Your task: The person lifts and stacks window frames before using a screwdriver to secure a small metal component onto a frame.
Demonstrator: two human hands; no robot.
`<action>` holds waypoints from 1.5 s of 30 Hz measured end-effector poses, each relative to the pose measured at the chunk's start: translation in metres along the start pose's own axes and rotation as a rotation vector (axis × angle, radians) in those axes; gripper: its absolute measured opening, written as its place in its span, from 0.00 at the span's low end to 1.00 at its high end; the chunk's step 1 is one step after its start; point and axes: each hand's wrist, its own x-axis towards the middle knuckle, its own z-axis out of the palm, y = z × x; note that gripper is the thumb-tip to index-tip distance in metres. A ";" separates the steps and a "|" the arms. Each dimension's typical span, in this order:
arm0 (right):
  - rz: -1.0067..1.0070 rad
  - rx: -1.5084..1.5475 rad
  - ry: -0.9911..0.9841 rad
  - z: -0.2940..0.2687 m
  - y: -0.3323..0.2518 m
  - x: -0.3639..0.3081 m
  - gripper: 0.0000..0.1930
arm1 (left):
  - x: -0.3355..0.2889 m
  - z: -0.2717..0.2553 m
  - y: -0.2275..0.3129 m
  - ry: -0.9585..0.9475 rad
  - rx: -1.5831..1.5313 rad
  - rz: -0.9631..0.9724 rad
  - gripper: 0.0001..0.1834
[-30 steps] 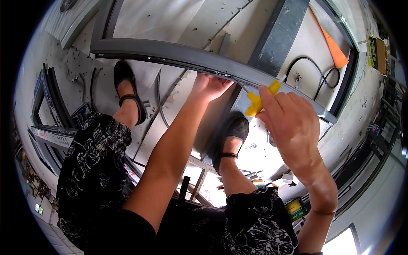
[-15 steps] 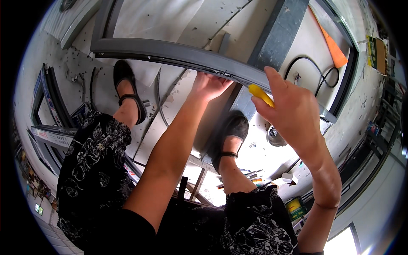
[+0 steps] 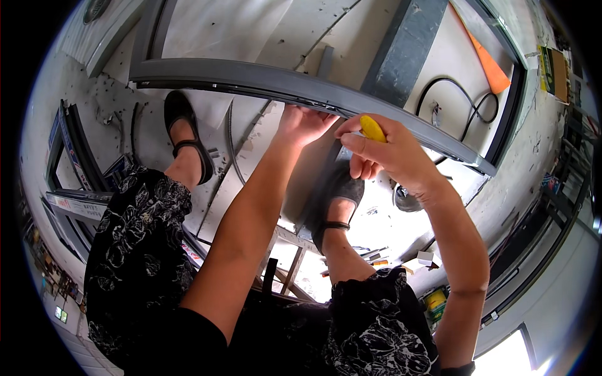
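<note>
A grey metal window or door frame (image 3: pixel 251 76) lies across the view in front of me, its near bar running from left to lower right. My left hand (image 3: pixel 304 124) is palm up against the near side of that bar, its fingers curled at the edge and partly hidden beneath it. In my right hand (image 3: pixel 392 153) is a yellow-handled screwdriver (image 3: pixel 372 129), gripped between thumb and fingers just right of my left fingertips. The handle points up toward the bar; its thin end is hidden by the fingers.
A dark grey beam (image 3: pixel 404 53) passes under the frame. An orange triangular piece (image 3: pixel 491 66) and a black cable (image 3: pixel 420 100) lie within it. More frame sections (image 3: pixel 75 169) stand at the left. My shoes (image 3: pixel 182 125) are on the debris-strewn floor. A small white box (image 3: pixel 425 260) lies lower right.
My right hand has shifted left toward my left hand, and the screwdriver handle has tilted more upright. The frame sits slightly lower left in view. My left hand keeps nearly the same place.
</note>
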 end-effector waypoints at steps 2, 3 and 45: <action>-0.053 0.218 -0.007 0.009 0.006 -0.001 0.13 | 0.002 -0.007 0.007 -0.060 0.009 -0.016 0.21; -0.081 0.327 -0.010 0.015 0.011 -0.001 0.13 | 0.003 -0.010 0.008 -0.091 0.013 -0.025 0.21; -0.277 -1.288 0.273 0.008 -0.019 0.002 0.05 | -0.035 -0.034 -0.039 0.322 0.451 0.123 0.11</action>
